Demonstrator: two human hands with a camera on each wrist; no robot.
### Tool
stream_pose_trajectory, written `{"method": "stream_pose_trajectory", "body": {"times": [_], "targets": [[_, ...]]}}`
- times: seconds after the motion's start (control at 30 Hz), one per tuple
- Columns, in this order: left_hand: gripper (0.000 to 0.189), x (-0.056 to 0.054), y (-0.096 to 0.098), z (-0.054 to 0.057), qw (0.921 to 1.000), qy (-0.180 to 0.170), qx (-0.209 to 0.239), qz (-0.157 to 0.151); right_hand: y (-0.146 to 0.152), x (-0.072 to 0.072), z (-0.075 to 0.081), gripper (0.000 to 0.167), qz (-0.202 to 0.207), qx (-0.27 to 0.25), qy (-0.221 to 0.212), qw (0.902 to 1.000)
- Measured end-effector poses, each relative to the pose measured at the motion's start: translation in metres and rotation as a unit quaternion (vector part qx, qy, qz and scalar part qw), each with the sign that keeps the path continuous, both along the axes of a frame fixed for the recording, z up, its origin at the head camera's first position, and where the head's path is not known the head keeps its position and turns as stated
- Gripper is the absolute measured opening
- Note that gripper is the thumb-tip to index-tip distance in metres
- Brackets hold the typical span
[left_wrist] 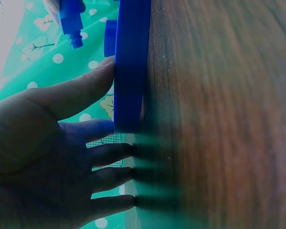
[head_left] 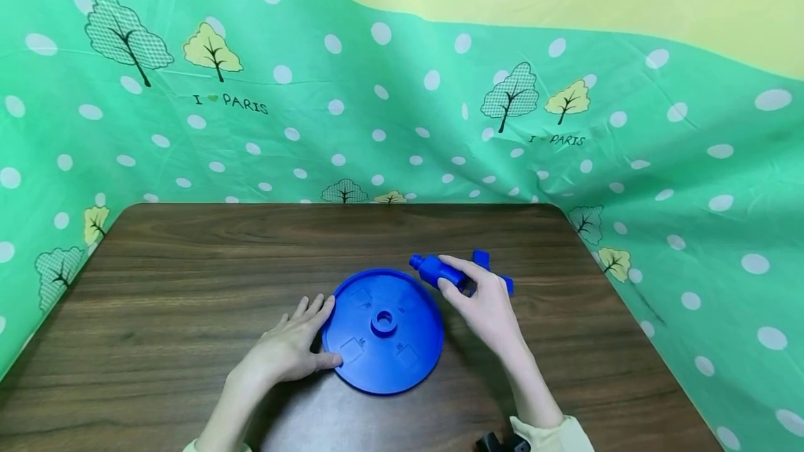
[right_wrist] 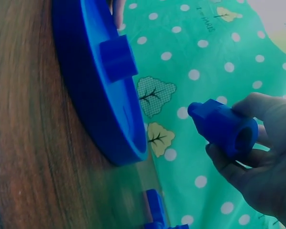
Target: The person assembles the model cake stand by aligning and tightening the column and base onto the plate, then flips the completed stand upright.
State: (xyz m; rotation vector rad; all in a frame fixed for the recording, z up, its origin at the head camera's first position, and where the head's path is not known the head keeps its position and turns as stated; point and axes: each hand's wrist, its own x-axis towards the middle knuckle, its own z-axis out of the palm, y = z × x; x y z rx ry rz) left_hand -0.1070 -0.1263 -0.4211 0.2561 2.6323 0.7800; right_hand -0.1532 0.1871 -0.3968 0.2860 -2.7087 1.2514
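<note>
Presently | left hand [head_left: 291,345] touching disc [head_left: 384,351] edge | right hand [head_left: 481,300] gripping cylinder [head_left: 436,271] midair

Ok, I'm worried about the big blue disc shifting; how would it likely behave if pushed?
The blue disc would probably slide rather than tip, lying flat and broad on the table. It looks stiff, with no visible bend where the left hand touches it. Being round, it might roll, but only if stood on edge.
</note>
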Motion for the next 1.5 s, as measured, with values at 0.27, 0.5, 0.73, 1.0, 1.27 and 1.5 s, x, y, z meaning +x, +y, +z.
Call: {"method": "stream_pose_trajectory", "body": {"times": [0.27, 0.5, 0.73, 1.0, 1.27, 1.5], "targets": [[0.097, 0.0, 0.002, -0.003, 1.0, 0.007, 0.006, 0.004, -0.004, 0.009, 0.005, 0.036, 0.001, -0.024, -0.009, 0.9997], [0.095, 0.001, 0.003, -0.005, 0.9998, -0.003, -0.002, 0.017, -0.004, 0.011, 0.002, 0.034, 0.01, -0.04, -0.009, 0.9991], [0.095, -0.001, 0.002, -0.002, 0.9996, -0.006, -0.025, 0.014, -0.006, 0.01, 0.004, 0.035, 0.018, -0.043, -0.007, 0.9989], [0.095, 0.001, 0.003, -0.001, 0.9996, 0.002, -0.024, 0.018, -0.006, 0.01, 0.004, 0.035, 0.022, -0.039, -0.007, 0.999], [0.095, 0.001, 0.006, 0.0, 0.9994, 0.007, -0.028, 0.021, -0.005, 0.009, 0.004, 0.035, 0.038, -0.027, 0.012, 0.9988], [0.094, 0.0, 0.004, 0.0, 0.9992, 0.009, -0.033, 0.021, -0.007, 0.009, 0.008, 0.035, 0.046, -0.02, 0.013, 0.9987]]}}
